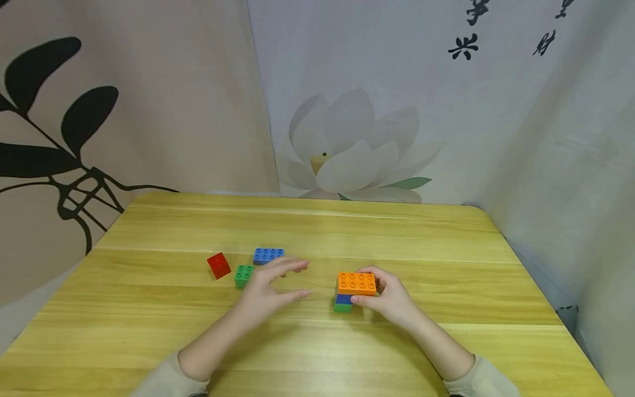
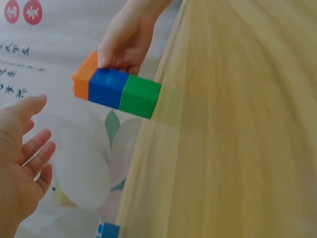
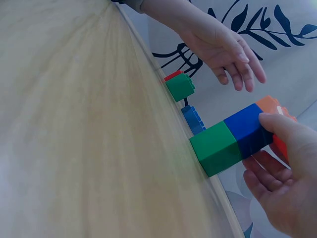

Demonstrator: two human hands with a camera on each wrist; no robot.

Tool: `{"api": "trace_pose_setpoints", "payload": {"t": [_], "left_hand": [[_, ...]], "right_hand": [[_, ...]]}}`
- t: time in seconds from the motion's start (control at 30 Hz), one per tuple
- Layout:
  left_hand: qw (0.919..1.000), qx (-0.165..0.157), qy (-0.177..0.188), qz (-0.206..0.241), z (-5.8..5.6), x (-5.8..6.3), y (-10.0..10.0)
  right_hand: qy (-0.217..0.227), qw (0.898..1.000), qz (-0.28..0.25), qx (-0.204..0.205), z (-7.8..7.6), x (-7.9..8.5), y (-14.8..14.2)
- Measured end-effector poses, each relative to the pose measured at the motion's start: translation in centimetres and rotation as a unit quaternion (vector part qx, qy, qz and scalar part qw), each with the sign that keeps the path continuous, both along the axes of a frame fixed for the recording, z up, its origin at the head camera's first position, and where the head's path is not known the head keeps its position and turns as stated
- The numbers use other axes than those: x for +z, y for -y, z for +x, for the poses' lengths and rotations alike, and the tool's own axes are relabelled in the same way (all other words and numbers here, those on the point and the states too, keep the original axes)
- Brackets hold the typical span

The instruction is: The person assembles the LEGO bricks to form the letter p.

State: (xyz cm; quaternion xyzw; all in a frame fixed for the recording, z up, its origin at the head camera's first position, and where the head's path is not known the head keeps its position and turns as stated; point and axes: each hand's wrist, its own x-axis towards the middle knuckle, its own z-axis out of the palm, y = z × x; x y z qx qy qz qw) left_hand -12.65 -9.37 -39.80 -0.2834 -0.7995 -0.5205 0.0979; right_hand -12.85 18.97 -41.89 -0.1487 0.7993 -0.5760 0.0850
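While brick stack (image 1: 354, 290) is pinched by right hand (image 1: 395, 299), at that hand's nine o'clock, left hand (image 1: 265, 293) is held apart, unclosed, stack at its three o'clock.

Head view: loose blue brick (image 1: 265, 253), 5 o'clock corner covered by left hand (image 1: 259, 291). Right hand (image 1: 397, 300), far fingers partly hidden behind brick stack (image 1: 356, 283). Left sleeve (image 1: 171, 377) cut off at 7 o'clock. Left wrist view: loose blue brick cropped, 7 o'clock. Right wrist view: red brick (image 3: 173, 76), near 12, mostly behind loose green brick (image 3: 179, 88).
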Motion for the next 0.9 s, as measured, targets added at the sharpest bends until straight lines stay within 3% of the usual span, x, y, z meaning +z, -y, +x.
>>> {"api": "trace_pose_setpoints", "payload": {"t": [0.3,0.53,0.9], "left_hand": [[0.9997,0.021,0.007,-0.011,0.2,-0.4,2.0],[0.999,0.03,0.033,0.001,0.2,-0.3,3.6],[0.9967,0.075,0.03,-0.01,-0.2,-0.5,6.4]], "right_hand": [[0.006,1.0,-0.005,0.003,0.0,-0.2,-0.1],[0.004,1.0,-0.009,0.01,-0.1,-0.2,-0.3],[-0.011,1.0,-0.012,0.014,0.0,0.0,-0.4]]}}
